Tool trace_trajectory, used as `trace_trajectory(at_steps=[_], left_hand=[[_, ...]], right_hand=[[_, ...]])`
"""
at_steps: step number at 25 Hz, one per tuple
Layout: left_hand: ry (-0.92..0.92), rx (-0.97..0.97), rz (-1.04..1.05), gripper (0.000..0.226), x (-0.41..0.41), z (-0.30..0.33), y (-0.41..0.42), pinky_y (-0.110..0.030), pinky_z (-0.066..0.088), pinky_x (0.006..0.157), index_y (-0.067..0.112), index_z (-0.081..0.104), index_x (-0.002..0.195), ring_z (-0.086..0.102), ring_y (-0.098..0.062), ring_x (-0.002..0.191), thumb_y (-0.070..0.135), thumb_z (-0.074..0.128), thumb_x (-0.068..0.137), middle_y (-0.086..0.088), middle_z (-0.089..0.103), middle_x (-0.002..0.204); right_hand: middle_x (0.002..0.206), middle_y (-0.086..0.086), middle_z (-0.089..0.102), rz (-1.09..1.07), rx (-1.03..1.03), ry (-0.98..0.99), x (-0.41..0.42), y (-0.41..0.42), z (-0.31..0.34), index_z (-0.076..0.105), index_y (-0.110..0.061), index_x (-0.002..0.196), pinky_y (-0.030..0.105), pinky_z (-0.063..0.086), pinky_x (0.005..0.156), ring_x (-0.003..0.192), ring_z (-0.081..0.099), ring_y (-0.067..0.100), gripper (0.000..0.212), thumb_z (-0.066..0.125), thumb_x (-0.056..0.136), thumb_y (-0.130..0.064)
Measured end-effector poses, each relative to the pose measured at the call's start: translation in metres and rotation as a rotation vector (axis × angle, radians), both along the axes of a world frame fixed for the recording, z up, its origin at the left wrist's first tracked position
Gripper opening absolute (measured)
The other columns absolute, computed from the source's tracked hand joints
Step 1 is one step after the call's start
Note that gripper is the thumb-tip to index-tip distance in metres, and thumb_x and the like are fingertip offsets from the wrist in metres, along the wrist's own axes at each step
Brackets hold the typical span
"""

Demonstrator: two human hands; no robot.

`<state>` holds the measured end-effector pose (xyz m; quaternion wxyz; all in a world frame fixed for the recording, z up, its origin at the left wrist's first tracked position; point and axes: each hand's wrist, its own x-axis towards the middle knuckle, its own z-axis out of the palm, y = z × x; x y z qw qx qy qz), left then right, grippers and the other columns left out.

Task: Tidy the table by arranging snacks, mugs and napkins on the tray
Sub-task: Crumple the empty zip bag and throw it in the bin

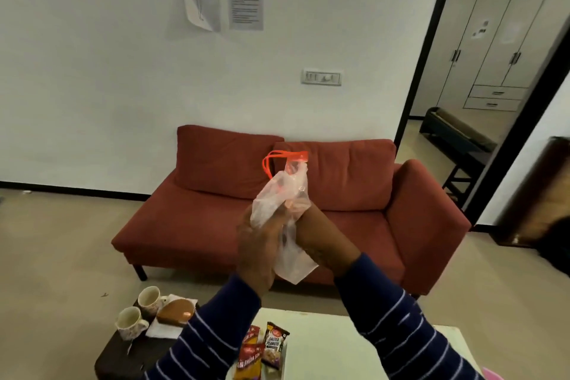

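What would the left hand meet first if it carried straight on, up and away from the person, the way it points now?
The left hand already grips the crumpled clear plastic bag with orange handles. Beyond it, probably the red fabric sofa, though depth is unclear.

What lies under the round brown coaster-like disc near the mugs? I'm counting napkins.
A white paper napkin lies under the round brown disc, its edges showing around it. Whether more are stacked beneath is hidden.

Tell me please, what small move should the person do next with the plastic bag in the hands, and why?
Probably lower the clear plastic bag toward the white table and set it aside. Both the left hand and the right hand are closed on it, raised well above the table, while the snack packets, two mugs and white napkins lie below untouched. No tray is clearly visible.
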<state>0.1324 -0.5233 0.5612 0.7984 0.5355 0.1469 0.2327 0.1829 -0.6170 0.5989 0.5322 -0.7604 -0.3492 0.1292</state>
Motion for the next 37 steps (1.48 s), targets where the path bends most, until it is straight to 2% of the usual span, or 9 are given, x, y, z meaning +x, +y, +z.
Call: trace_trajectory(at_steps=[5,9,13,18,22,26,30,34,37], left_hand=[[0.0,-0.231,0.279,0.028,0.012,0.026,0.019,-0.038,0.062,0.066,0.025,0.062,0.115,0.072,-0.027,0.094,0.011,0.062,0.09,-0.009,0.071,0.11],[-0.02,-0.18,-0.002,0.033,0.007,0.027,-0.013,-0.05,0.057,0.086,0.009,0.058,0.123,0.066,-0.036,0.104,0.016,0.054,0.091,-0.018,0.065,0.116],[-0.122,0.091,-0.293,0.016,-0.009,0.009,-0.085,-0.029,0.056,0.062,0.022,0.074,0.079,0.066,-0.02,0.073,0.029,0.062,0.071,-0.004,0.07,0.076],[-0.175,0.27,-0.306,0.064,0.006,-0.003,-0.129,-0.048,0.054,0.091,0.021,0.046,0.13,0.057,-0.032,0.12,0.062,0.054,0.082,-0.017,0.052,0.133],[-0.32,0.705,-0.023,0.071,0.02,-0.014,-0.169,-0.04,0.044,0.106,0.023,0.037,0.14,0.044,-0.022,0.135,0.053,0.064,0.082,0.002,0.042,0.143],[-0.385,0.47,0.12,0.022,0.038,-0.002,-0.173,-0.02,0.053,0.074,0.021,0.061,0.09,0.064,-0.007,0.088,0.038,0.072,0.08,-0.006,0.059,0.094],[-0.317,0.469,0.215,0.02,0.056,0.022,-0.156,-0.02,0.042,0.053,0.022,0.048,0.065,0.048,-0.004,0.056,0.019,0.067,0.072,0.004,0.05,0.066],[-0.26,0.161,-0.068,0.031,0.05,0.039,-0.139,-0.024,0.053,0.064,0.022,0.046,0.103,0.061,-0.006,0.073,0.005,0.058,0.08,-0.007,0.055,0.095],[-0.243,-0.035,-0.382,0.04,0.043,0.05,-0.129,-0.022,0.054,0.076,0.015,0.052,0.122,0.061,-0.004,0.094,0.035,0.053,0.087,-0.003,0.057,0.109]], right_hand=[[0.146,-0.011,0.048,-0.093,0.129,-0.238,-0.009,-0.039,-0.013,0.048,-0.042,0.135,0.023,0.052,0.098,0.125,0.053,0.0,0.053,0.071,0.088,-0.037],[0.167,-0.003,-0.001,-0.177,0.294,-0.296,-0.036,-0.051,-0.049,0.02,-0.04,0.153,0.021,0.025,0.118,0.152,0.012,0.008,0.081,0.054,0.086,-0.069],[0.155,0.013,0.039,-0.293,0.625,-0.217,-0.031,-0.067,-0.049,0.049,-0.019,0.141,0.041,0.041,0.112,0.141,0.043,0.029,0.053,0.055,0.094,-0.044],[0.087,0.002,0.072,-0.539,0.758,0.046,-0.008,-0.109,-0.035,0.067,-0.022,0.092,0.034,0.057,0.07,0.082,0.071,0.02,0.013,0.056,0.1,-0.025],[0.091,0.015,0.06,-0.453,0.701,0.221,-0.003,-0.127,-0.037,0.054,-0.006,0.112,0.02,0.052,0.073,0.092,0.071,0.019,0.033,0.045,0.1,-0.036],[0.078,0.001,0.07,-0.386,0.729,0.464,0.006,-0.141,-0.015,0.064,-0.019,0.097,0.026,0.058,0.067,0.077,0.072,0.014,0.058,0.028,0.099,-0.064],[0.123,0.011,0.064,-0.575,0.62,0.285,0.007,-0.117,-0.013,0.057,-0.021,0.12,0.052,0.051,0.1,0.115,0.063,0.025,0.026,0.037,0.107,-0.03],[0.152,0.005,0.043,-0.573,0.617,-0.187,-0.011,-0.094,-0.019,0.047,-0.023,0.138,0.043,0.037,0.115,0.142,0.041,0.019,0.039,0.037,0.102,-0.033],[0.139,0.018,0.055,-0.534,0.618,-0.345,-0.008,-0.089,-0.023,0.05,0.004,0.135,0.037,0.049,0.102,0.129,0.056,0.027,0.065,0.047,0.098,-0.05]])
